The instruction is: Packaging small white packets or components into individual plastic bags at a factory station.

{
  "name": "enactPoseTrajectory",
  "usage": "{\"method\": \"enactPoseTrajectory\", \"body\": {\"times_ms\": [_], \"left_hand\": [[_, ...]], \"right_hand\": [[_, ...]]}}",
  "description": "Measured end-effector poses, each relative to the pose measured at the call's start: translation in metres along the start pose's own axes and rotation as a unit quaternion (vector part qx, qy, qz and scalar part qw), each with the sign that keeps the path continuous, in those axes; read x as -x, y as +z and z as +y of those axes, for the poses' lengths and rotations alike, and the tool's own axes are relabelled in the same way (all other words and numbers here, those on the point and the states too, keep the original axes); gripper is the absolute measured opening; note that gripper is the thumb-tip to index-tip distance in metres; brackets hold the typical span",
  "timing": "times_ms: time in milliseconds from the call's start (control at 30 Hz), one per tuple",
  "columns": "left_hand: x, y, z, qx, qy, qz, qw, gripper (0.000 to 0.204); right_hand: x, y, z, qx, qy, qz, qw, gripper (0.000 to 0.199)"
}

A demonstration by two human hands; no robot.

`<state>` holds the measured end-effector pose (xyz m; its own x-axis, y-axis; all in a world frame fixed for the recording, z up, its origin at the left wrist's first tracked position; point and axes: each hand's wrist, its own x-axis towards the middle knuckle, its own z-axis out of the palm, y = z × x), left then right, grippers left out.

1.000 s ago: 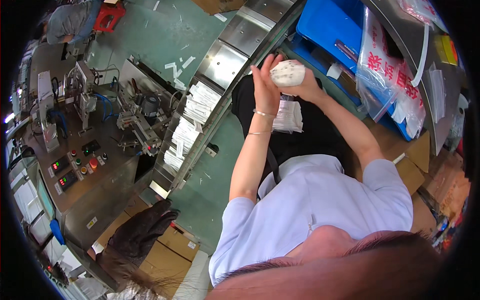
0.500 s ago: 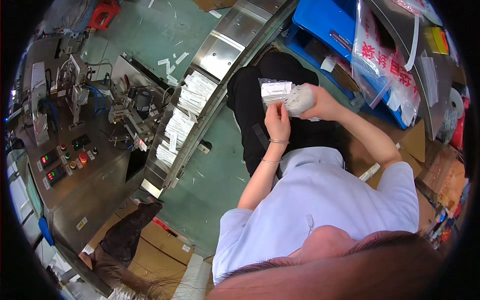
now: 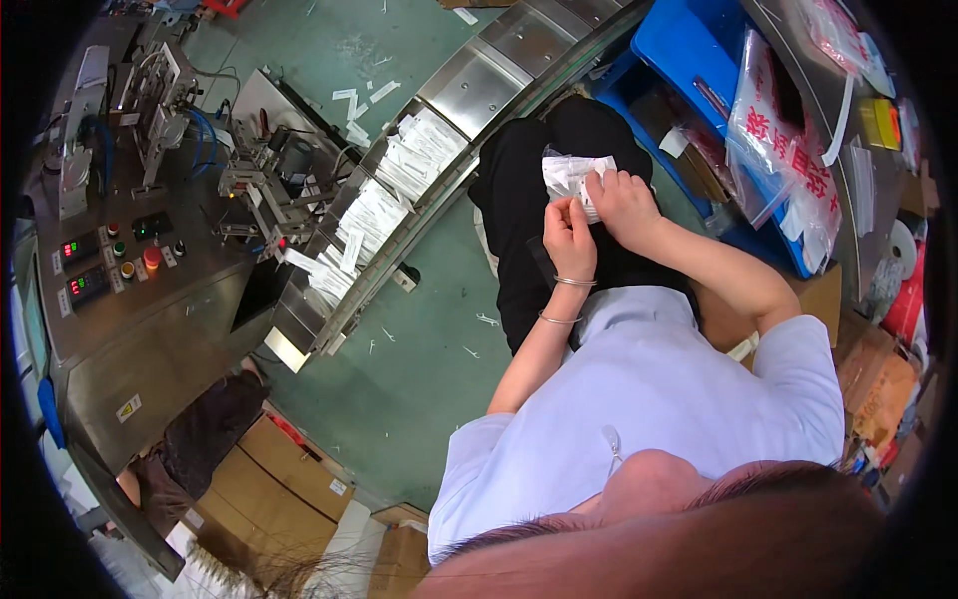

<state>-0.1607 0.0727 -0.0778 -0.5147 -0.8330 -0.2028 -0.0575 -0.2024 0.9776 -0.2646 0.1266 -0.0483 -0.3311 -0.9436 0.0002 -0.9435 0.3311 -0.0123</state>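
On my lap lies a clear plastic bag (image 3: 555, 157) with a bundle of small white packets (image 3: 576, 176) in its mouth or against it; I cannot tell how far in they sit. My left hand (image 3: 569, 238), two thin bangles on its wrist, is closed in a pinch at the near edge of the bag. My right hand (image 3: 627, 208) is closed over the right end of the bundle, fingers bent downward and partly hiding it. Both hands nearly touch.
To the left runs a metal conveyor channel (image 3: 469, 90) holding piles of white packets (image 3: 374, 215). Beyond it stands a machine with a button panel (image 3: 125, 265). A blue bin (image 3: 689, 40) with printed plastic bags (image 3: 783, 140) is at the right. Cardboard boxes (image 3: 279, 469) lie lower left.
My right hand has turned from holding a fanned bundle of packets to pressing over it at the bag. The left hand keeps its pinch. The whole view has shifted slightly.
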Motion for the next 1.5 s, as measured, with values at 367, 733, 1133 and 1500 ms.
{"method": "enactPoseTrajectory", "body": {"times_ms": [367, 733, 1133, 1500], "left_hand": [[-0.005, 0.013, 0.026, -0.374, 0.259, 0.002, 0.890, 0.007], [-0.027, -0.010, 0.041, -0.314, 0.399, -0.057, 0.860, 0.027], [-0.040, 0.004, 0.032, -0.264, 0.315, -0.232, 0.882, 0.048], [-0.044, 0.011, -0.002, -0.285, 0.420, -0.149, 0.848, 0.036]], "right_hand": [[-0.029, -0.022, 0.017, -0.145, 0.074, -0.143, 0.976, 0.035], [-0.031, -0.025, 0.031, -0.264, -0.041, -0.136, 0.954, 0.056], [-0.038, -0.032, 0.039, -0.353, 0.013, -0.182, 0.918, 0.072], [0.026, 0.032, 0.014, -0.563, 0.155, 0.216, 0.782, 0.032]]}}
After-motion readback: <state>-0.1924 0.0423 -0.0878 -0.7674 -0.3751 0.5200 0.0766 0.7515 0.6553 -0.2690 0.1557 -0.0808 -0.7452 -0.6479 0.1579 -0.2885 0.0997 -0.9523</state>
